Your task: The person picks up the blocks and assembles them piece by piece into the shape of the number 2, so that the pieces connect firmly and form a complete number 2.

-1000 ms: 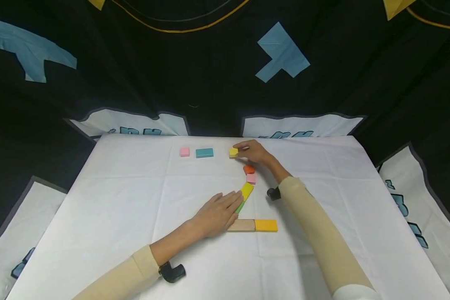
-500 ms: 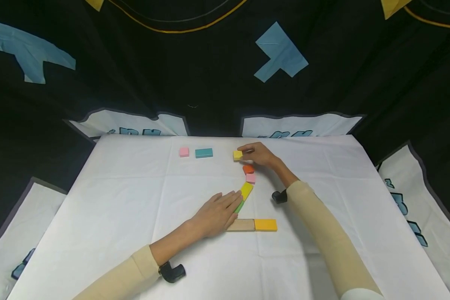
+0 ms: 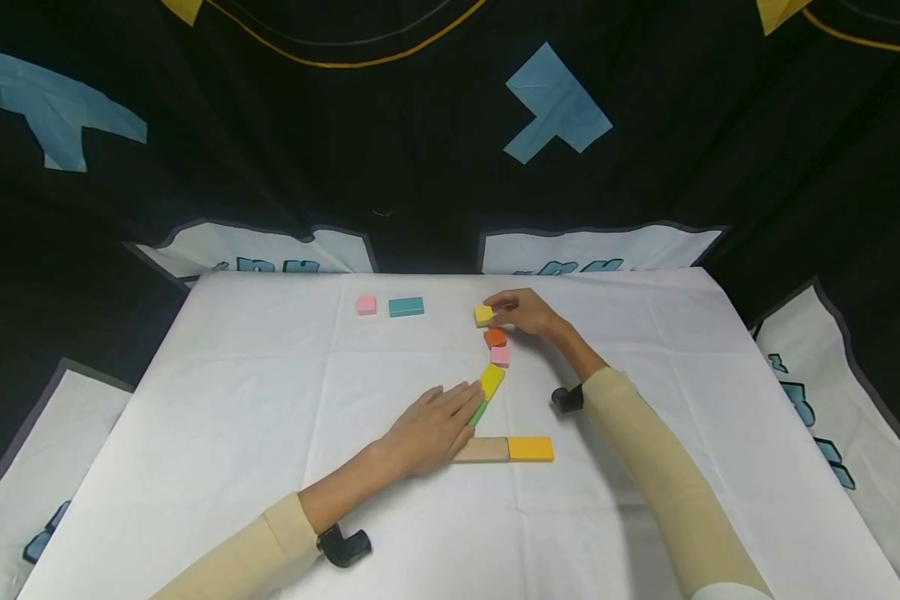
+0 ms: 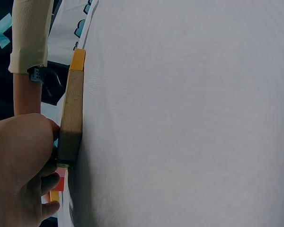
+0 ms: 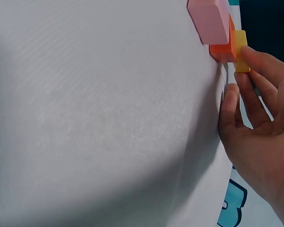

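Observation:
My right hand (image 3: 525, 313) pinches a small yellow block (image 3: 483, 315) between thumb and fingers, just behind an orange-red block (image 3: 495, 337). In the right wrist view the yellow block (image 5: 241, 52) overlaps the orange-red one. A pink block (image 3: 500, 357) follows in front, then a longer yellow block (image 3: 493, 379) and a green block (image 3: 477, 413), forming a slanted line. My left hand (image 3: 429, 429) rests with fingers extended over the green block and partly covers it. Beneath that hand's edge begins a plain wooden block (image 3: 486, 450), end to end with an orange-yellow block (image 3: 531, 449).
A pink block (image 3: 367, 305) and a teal block (image 3: 407, 307) lie near the back edge of the white cloth-covered table (image 3: 217, 400). Behind the table hangs a dark curtain (image 3: 420, 167).
My right hand has brought the small yellow block rightward and toward me, closer to the orange-red block. The left hand has stayed in place.

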`<state>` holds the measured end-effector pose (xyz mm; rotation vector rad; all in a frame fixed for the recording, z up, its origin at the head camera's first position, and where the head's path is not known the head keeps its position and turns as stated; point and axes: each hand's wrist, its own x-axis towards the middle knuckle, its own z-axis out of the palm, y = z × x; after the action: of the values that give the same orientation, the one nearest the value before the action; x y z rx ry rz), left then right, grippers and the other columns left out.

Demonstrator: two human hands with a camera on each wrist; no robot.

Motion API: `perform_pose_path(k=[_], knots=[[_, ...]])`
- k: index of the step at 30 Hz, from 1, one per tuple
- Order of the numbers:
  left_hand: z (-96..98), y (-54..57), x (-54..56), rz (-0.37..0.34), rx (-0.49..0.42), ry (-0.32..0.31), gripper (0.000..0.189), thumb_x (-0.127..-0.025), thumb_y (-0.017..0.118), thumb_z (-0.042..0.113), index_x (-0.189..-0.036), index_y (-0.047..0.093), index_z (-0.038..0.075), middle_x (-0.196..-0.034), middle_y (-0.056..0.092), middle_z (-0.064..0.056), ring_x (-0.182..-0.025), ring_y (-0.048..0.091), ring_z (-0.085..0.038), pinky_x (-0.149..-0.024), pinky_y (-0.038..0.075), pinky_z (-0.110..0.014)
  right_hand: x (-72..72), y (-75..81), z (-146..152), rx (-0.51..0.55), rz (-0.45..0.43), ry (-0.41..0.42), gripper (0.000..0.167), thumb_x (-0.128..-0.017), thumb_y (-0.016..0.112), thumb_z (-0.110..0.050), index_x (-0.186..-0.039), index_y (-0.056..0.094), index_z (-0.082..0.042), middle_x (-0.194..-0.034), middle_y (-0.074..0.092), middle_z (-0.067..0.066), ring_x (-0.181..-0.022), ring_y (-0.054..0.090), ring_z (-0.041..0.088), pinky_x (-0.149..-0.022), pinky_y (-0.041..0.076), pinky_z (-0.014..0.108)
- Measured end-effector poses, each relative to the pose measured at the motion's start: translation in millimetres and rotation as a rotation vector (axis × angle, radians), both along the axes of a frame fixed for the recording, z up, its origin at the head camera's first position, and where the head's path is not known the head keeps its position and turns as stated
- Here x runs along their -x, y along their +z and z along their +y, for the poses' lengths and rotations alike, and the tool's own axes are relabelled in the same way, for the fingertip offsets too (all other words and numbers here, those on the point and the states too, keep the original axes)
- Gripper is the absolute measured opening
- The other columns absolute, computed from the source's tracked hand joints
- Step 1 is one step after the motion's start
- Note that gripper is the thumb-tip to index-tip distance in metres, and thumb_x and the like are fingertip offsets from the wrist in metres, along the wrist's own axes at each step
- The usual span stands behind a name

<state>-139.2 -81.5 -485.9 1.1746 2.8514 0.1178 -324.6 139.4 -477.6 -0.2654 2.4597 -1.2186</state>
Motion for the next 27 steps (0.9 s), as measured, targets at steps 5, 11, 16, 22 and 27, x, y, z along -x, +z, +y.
perform_pose_path(k=[5, 11, 16, 22, 27], knots=[[0.5, 0.1, 0.3, -0.012, 0.007, 0.004, 0.056, -0.107, 0.041, 0.036, -0.156, 0.034, 0.008, -0.162, 0.029, -0.007, -0.147, 0.028, -0.021, -0.115, 0.029, -0.047, 0.0, -3.1, 3.7, 0.023, 0.000, -0.013, 0.036, -0.094, 0.070, -0.016, -0.129, 0.068, -0.013, -0.129, 0.061, 0.009, -0.117, 0.052, 0.028, -0.101, 0.047, 0.042], [0.6, 0.5, -0.4, -0.009, 0.006, -0.001, 0.056, -0.107, 0.041, 0.036, -0.156, 0.034, 0.008, -0.161, 0.029, -0.007, -0.147, 0.028, -0.022, -0.115, 0.029, -0.047, 0.6, -5.8, 5.2, 0.031, -0.010, -0.022, 0.035, -0.094, 0.069, -0.014, -0.129, 0.069, -0.013, -0.130, 0.062, 0.009, -0.115, 0.053, 0.027, -0.100, 0.048, 0.039], [0.3, 2.2, -0.8, -0.004, 0.002, -0.003, 0.056, -0.107, 0.041, 0.036, -0.155, 0.035, 0.007, -0.161, 0.030, -0.008, -0.146, 0.029, -0.022, -0.115, 0.029, -0.047, 0.8, -5.5, 4.5, 0.041, -0.025, -0.012, 0.036, -0.094, 0.070, -0.013, -0.130, 0.068, -0.013, -0.131, 0.062, 0.009, -0.116, 0.053, 0.027, -0.102, 0.047, 0.039], [0.2, 1.3, -0.3, -0.001, 0.007, -0.002, 0.056, -0.107, 0.041, 0.035, -0.155, 0.034, 0.008, -0.161, 0.029, -0.007, -0.146, 0.029, -0.022, -0.115, 0.029, -0.047, -0.3, -4.7, 3.8, 0.045, -0.030, 0.003, 0.036, -0.094, 0.069, -0.011, -0.130, 0.068, -0.011, -0.131, 0.062, 0.010, -0.115, 0.053, 0.027, -0.102, 0.047, 0.038], [0.0, 0.9, -0.5, 0.005, 0.010, -0.008, 0.056, -0.107, 0.042, 0.035, -0.155, 0.035, 0.008, -0.161, 0.030, -0.007, -0.146, 0.030, -0.022, -0.115, 0.029, -0.047, -0.2, -5.3, 3.9, 0.041, -0.031, 0.007, 0.037, -0.095, 0.068, -0.009, -0.131, 0.067, -0.011, -0.133, 0.061, 0.010, -0.116, 0.053, 0.027, -0.101, 0.047, 0.038]])
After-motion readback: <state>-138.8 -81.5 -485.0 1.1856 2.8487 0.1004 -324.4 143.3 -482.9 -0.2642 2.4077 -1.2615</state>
